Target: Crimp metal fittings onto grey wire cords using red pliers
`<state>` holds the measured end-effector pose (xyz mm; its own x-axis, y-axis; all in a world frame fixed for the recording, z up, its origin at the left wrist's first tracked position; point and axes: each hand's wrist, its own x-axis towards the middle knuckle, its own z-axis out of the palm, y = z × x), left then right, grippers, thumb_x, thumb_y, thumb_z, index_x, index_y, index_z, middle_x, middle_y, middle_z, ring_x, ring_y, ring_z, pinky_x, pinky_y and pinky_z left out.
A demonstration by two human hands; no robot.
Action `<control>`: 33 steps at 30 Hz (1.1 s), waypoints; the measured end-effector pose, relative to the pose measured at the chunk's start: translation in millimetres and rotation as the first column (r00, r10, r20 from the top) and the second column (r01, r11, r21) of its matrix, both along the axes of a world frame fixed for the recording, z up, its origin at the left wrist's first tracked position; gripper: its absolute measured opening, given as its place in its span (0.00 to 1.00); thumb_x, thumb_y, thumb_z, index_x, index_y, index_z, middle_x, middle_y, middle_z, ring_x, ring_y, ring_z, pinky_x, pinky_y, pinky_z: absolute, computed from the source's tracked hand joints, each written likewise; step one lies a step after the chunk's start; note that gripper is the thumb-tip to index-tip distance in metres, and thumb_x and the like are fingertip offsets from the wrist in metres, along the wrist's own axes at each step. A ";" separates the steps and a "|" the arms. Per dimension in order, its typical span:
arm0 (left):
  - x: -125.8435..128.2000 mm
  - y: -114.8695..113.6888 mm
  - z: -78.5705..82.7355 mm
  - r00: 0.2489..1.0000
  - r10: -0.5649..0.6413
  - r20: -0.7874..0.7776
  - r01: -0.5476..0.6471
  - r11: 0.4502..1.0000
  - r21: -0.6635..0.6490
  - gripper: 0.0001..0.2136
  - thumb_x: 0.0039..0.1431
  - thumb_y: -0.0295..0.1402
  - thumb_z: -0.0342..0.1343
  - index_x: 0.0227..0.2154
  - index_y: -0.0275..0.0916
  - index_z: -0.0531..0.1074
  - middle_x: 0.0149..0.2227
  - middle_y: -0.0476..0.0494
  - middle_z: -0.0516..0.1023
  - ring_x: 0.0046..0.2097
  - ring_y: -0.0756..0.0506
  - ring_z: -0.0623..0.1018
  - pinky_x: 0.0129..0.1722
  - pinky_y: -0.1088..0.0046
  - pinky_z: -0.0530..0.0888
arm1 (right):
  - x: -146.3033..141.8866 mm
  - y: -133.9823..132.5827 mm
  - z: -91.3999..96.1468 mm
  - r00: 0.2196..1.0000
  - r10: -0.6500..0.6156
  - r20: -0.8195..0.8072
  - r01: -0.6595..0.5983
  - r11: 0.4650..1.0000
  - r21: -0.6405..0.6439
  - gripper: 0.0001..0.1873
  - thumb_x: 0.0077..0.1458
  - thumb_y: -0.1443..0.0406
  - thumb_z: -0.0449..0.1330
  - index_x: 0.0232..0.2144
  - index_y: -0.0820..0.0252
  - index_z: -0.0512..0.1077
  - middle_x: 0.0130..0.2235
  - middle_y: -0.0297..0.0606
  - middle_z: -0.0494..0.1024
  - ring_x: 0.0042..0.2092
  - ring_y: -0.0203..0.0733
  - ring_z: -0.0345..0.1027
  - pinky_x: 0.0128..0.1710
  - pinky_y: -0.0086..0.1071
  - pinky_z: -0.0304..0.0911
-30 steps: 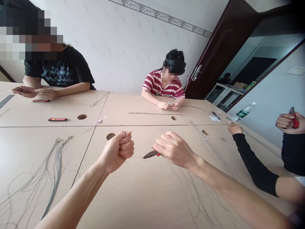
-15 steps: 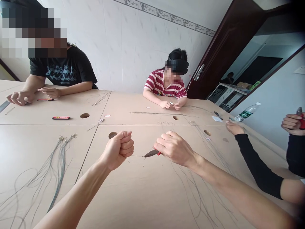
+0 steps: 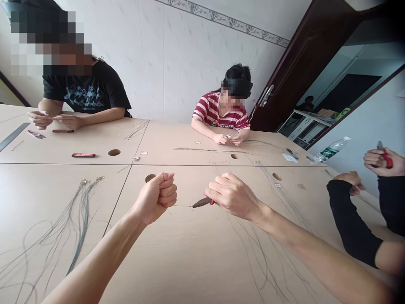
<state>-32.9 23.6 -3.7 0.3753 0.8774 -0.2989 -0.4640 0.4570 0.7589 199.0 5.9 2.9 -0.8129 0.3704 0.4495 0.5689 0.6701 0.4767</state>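
My left hand (image 3: pixel 158 196) is closed in a fist above the table (image 3: pixel 152 266), gripping a thin line (image 3: pixel 182 206) that runs out of it to the right. Wrapped round the red handles of a pair of pliers (image 3: pixel 202 202) is my right hand (image 3: pixel 232 196). The dark jaws of the pliers point left, and their tip meets the line, with a small hook-like end there too fine to make out. Thin grey strands (image 3: pixel 262 257) lie below my right hand. Left of my left forearm lies a bundle of grey strands (image 3: pixel 82 215) with small metallic ends.
Across the table sit a person in a black shirt (image 3: pixel 91 90) and one in a striped shirt (image 3: pixel 221 112). At right, a co-worker's black sleeves (image 3: pixel 351 215) reach in, one hand holding red-handled pliers (image 3: pixel 384 156). A bottle (image 3: pixel 332 150) and cable holes (image 3: pixel 114 152) are farther back.
My hands and the pliers hold almost the same pose. The right-hand co-worker's near arm has drawn back from the bottle. The black-shirted person's hands have come together, showing a small tool on the table.
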 end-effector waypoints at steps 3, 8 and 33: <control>-0.4 0.2 -0.2 1.000 -0.003 0.002 0.003 1.000 -0.003 0.20 0.60 0.30 0.49 0.16 0.40 0.46 0.18 0.58 0.39 0.19 0.55 0.43 0.16 0.77 0.46 | 0.5 -0.4 0.1 1.000 0.002 0.000 -0.002 1.000 0.004 0.12 0.52 0.79 0.52 0.24 0.61 0.66 0.22 0.30 0.64 0.28 0.36 0.47 0.31 0.32 0.43; 0.2 0.8 -1.3 1.000 0.005 0.003 -0.005 1.000 -0.008 0.20 0.60 0.29 0.48 0.16 0.40 0.46 0.18 0.58 0.39 0.19 0.55 0.42 0.17 0.77 0.45 | 1.1 -0.1 -0.6 1.000 0.000 -0.002 0.000 1.000 0.014 0.12 0.52 0.79 0.52 0.23 0.61 0.65 0.22 0.31 0.63 0.28 0.36 0.46 0.31 0.32 0.44; 1.5 -0.4 -3.9 1.000 0.023 0.012 -0.023 0.999 -0.033 0.20 0.60 0.30 0.49 0.17 0.40 0.46 0.18 0.58 0.39 0.19 0.55 0.42 0.16 0.78 0.46 | 4.7 1.5 -13.9 0.998 -0.011 -0.060 0.008 0.999 -0.042 0.12 0.56 0.77 0.51 0.25 0.60 0.66 0.22 0.30 0.63 0.28 0.36 0.48 0.32 0.32 0.43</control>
